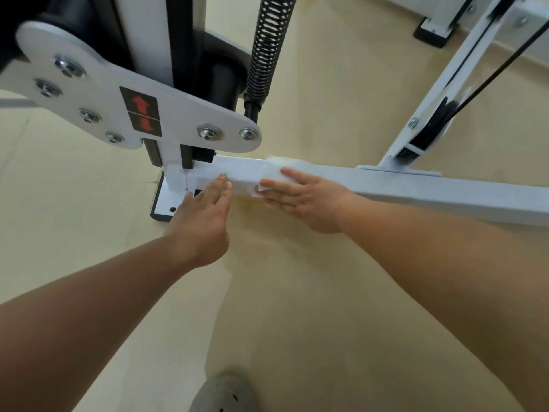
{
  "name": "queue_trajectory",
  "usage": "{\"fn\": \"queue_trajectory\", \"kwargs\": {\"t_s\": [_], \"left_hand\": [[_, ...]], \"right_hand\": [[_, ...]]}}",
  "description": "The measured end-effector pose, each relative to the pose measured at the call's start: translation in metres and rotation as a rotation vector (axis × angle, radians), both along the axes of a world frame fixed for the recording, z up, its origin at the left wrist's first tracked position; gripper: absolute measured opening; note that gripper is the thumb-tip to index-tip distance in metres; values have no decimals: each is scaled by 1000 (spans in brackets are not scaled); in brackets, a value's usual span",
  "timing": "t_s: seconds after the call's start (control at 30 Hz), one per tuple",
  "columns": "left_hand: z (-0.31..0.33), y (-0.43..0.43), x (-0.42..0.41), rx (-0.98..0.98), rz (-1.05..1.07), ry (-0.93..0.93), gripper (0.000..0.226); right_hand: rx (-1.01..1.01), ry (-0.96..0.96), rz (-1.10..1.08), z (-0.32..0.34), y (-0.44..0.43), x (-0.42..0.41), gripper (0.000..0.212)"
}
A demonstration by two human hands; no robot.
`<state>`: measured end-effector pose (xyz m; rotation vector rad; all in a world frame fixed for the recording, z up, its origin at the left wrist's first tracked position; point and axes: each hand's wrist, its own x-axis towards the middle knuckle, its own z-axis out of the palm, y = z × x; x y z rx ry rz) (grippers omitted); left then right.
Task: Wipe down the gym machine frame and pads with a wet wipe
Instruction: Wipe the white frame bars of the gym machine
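A white square frame bar (430, 188) of the gym machine runs low across the floor from centre to right. A white wet wipe (274, 173) is draped over the bar near its left end. My right hand (306, 197) lies flat on the wipe with straight fingers and presses it against the bar. My left hand (202, 215) has straight fingers whose tips touch the bar just left of the wipe, beside the upright post's base (175, 176).
A white bolted plate (98, 93) with a red arrow sticker overhangs at upper left. A black coil spring (269, 46) rises at top centre. A slanted white strut with a pulley and cable (439, 114) stands at right. A grey shoe (222, 394) is on the beige floor.
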<state>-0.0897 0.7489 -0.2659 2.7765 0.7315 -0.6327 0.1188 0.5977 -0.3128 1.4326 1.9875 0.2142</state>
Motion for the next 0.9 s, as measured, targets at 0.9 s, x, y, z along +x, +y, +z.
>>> {"fn": "queue_trajectory", "kwargs": {"t_s": [0.9], "left_hand": [[23, -55, 88, 117, -218, 42, 85]], "right_hand": [[-12, 208, -323, 11, -114, 55, 74]]}}
